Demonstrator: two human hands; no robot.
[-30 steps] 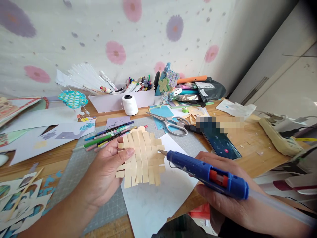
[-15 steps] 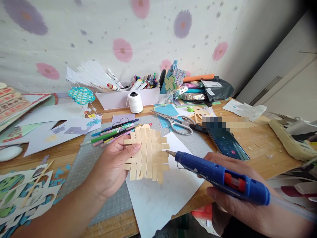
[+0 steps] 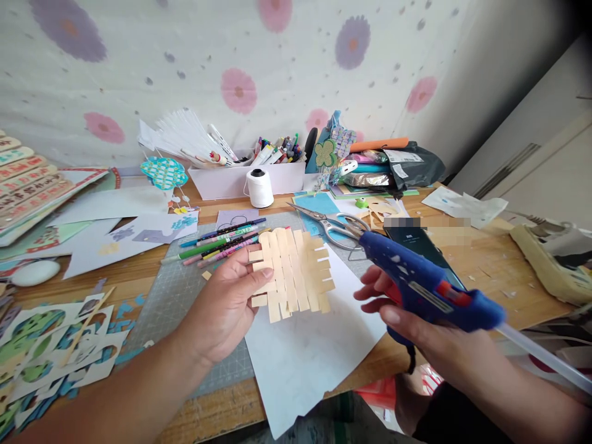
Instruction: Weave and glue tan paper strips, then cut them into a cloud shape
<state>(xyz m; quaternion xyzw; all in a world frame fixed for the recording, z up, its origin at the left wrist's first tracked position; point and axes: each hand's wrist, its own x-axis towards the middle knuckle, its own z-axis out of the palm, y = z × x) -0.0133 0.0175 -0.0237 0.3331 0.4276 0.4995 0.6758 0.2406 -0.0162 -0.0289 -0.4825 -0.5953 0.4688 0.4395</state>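
Observation:
My left hand (image 3: 224, 311) pinches the left edge of a cream woven paper-strip piece (image 3: 296, 274), thumb on top. The piece has loose strip ends around its sides and is held above a white sheet of paper (image 3: 314, 364). In my right hand (image 3: 444, 351) is a blue hot glue gun (image 3: 416, 280) with a clear glue stick (image 3: 541, 354) out of its back. Several of that hand's fingers are extended beside the gun. The gun's nozzle points up and left, apart from the woven paper, in front of the scissors (image 3: 330, 225).
Several markers (image 3: 222, 240) lie on the grey cutting mat (image 3: 208, 357). Behind stand a white thread spool (image 3: 259, 188) and a pen box (image 3: 222, 183). A phone (image 3: 416, 243) lies at right. Cut paper scraps (image 3: 55, 345) cover the left side.
The glue gun has moved up and right, away from the woven paper's edge, and my right fingers have loosened outward. The woven piece has turned slightly. The camera view has shifted a little.

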